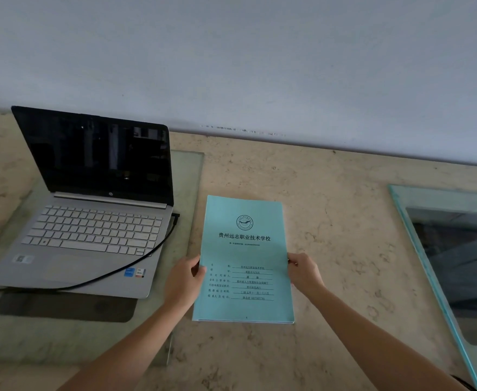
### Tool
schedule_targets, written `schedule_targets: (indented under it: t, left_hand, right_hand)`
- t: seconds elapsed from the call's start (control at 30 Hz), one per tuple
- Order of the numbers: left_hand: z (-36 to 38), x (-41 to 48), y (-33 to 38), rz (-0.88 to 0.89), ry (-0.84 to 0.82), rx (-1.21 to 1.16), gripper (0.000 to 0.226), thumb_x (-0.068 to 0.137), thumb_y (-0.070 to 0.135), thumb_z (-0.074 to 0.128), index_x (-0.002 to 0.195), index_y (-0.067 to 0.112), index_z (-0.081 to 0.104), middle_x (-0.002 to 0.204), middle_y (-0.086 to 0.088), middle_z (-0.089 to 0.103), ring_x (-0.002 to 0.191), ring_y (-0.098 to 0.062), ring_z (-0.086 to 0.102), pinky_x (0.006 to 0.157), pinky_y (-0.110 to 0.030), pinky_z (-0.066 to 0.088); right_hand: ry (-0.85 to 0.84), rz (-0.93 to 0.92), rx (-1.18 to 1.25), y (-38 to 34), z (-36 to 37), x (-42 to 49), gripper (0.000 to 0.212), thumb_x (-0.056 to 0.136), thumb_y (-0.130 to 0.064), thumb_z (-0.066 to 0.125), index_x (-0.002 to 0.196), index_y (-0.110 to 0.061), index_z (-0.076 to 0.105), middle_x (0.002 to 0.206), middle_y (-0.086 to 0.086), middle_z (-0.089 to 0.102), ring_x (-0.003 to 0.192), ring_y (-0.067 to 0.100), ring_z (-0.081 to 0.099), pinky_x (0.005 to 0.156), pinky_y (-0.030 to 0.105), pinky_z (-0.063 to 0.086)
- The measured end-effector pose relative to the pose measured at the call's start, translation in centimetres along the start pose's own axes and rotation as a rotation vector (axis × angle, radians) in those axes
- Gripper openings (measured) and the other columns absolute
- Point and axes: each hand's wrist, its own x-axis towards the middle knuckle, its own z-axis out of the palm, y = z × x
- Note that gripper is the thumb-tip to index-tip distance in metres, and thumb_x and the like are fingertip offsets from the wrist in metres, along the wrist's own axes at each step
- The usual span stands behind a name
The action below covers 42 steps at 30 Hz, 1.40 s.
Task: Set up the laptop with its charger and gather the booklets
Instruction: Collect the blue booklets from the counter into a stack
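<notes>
A stack of light blue booklets with black printed text lies on the marble counter, right of the laptop. My left hand grips its left edge and my right hand grips its right edge. The silver laptop stands open at the left with a dark screen. A black charger cable is plugged into the laptop's right side and runs across the palm rest toward the left edge of view.
The laptop rests on a glass sheet over the beige marble counter. Another glass pane with a dark area beneath lies at the right. A pale wall rises behind the counter.
</notes>
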Motion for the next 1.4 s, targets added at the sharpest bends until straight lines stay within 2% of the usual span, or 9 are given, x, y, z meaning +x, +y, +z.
schedule_targets:
  t: [0.2, 0.4, 0.47, 0.57, 0.73, 0.9, 1.07, 1.27, 1.4]
  left_hand:
    - [0.2, 0.0, 0.1, 0.005, 0.023, 0.053, 0.024, 0.093, 0.024, 0.052, 0.115, 0.02, 0.064, 0.087, 0.007, 0.055, 0.069, -0.001, 0.051, 0.051, -0.012, 0.033]
    - [0.3, -0.3, 0.4, -0.03, 0.037, 0.029, 0.026, 0.093, 0.025, 0.05, 0.115, 0.024, 0.063, 0.09, 0.006, 0.053, 0.066, 0.001, 0.05, 0.048, -0.013, 0.032]
    - [0.1, -0.1, 0.4, -0.035, 0.004, -0.021, 0.023, 0.093, 0.02, 0.049, 0.11, 0.023, 0.065, 0.085, 0.008, 0.057, 0.062, -0.004, 0.053, 0.047, -0.013, 0.033]
    - [-0.3, 0.6, 0.7, -0.1, -0.094, -0.16, 0.016, 0.091, 0.013, 0.051, 0.095, 0.021, 0.065, 0.074, 0.009, 0.064, 0.054, -0.009, 0.054, 0.043, -0.016, 0.036]
    - [-0.6, 3.0, 3.3, -0.376, -0.176, -0.57, 0.022, 0.089, 0.017, 0.054, 0.11, 0.01, 0.059, 0.096, -0.005, 0.069, 0.081, -0.018, 0.065, 0.062, -0.026, 0.049]
    - [-0.2, 5.7, 4.2, -0.588, -0.167, -0.577, 0.05, 0.085, 0.034, 0.058, 0.124, 0.003, 0.053, 0.122, -0.016, 0.059, 0.111, -0.034, 0.058, 0.099, -0.051, 0.046]
    - [0.4, 6.4, 4.5, -0.654, -0.104, -0.597, 0.051, 0.082, 0.031, 0.063, 0.121, -0.001, 0.054, 0.121, -0.018, 0.058, 0.11, -0.035, 0.058, 0.097, -0.05, 0.047]
    - [0.8, 6.9, 5.3, -0.63, -0.007, -0.781, 0.04, 0.083, 0.011, 0.065, 0.118, -0.003, 0.055, 0.105, -0.019, 0.061, 0.094, -0.028, 0.058, 0.085, -0.039, 0.046]
    - [-0.3, 6.3, 6.1, -0.553, -0.119, -0.828, 0.043, 0.08, 0.01, 0.072, 0.119, -0.001, 0.059, 0.113, -0.019, 0.065, 0.093, -0.027, 0.061, 0.081, -0.036, 0.048]
  right_hand:
    - [0.007, 0.033, -0.023, -0.2, 0.0, -0.1, 0.022, 0.073, 0.0, 0.036, 0.076, 0.01, 0.055, 0.06, 0.009, 0.044, 0.054, 0.018, 0.037, 0.056, 0.026, 0.027]
    - [-0.008, 0.04, 0.02, 0.1, 0.0, 0.2, 0.023, 0.077, -0.007, 0.045, 0.08, 0.01, 0.06, 0.061, 0.011, 0.05, 0.058, 0.017, 0.043, 0.052, 0.034, 0.042]
    - [-0.017, 0.057, 0.071, 0.2, -0.2, 0.2, 0.022, 0.079, -0.01, 0.049, 0.084, -0.002, 0.069, 0.069, 0.014, 0.063, 0.062, 0.017, 0.053, 0.066, 0.045, 0.056]
    - [-0.026, 0.113, 0.212, 0.1, -0.5, 0.4, 0.022, 0.082, -0.011, 0.054, 0.076, -0.025, 0.071, 0.07, -0.002, 0.066, 0.066, 0.014, 0.06, 0.068, 0.039, 0.059]
    - [0.011, 0.158, 0.354, 0.6, -0.6, 0.8, 0.02, 0.084, -0.004, 0.06, 0.094, -0.016, 0.073, 0.088, -0.002, 0.07, 0.081, 0.014, 0.066, 0.064, 0.029, 0.058]
    - [0.052, 0.147, 0.368, 1.1, -0.3, 1.0, 0.022, 0.083, 0.0, 0.063, 0.1, -0.009, 0.073, 0.086, 0.001, 0.072, 0.081, 0.017, 0.069, 0.063, 0.027, 0.06]
    - [0.072, 0.14, 0.321, 1.2, 0.2, 1.1, 0.024, 0.084, -0.001, 0.061, 0.099, -0.015, 0.074, 0.081, -0.004, 0.07, 0.084, 0.025, 0.069, 0.076, 0.042, 0.06]
    - [0.066, 0.162, 0.305, 0.9, 0.6, 0.9, 0.012, 0.08, -0.016, 0.057, 0.086, -0.024, 0.065, 0.082, -0.007, 0.068, 0.077, 0.014, 0.064, 0.067, 0.031, 0.054]
    - [0.032, 0.234, 0.378, 0.5, 0.0, 1.6, 0.007, 0.083, -0.026, 0.059, 0.087, -0.021, 0.061, 0.087, -0.002, 0.068, 0.076, 0.013, 0.063, 0.066, 0.031, 0.052]
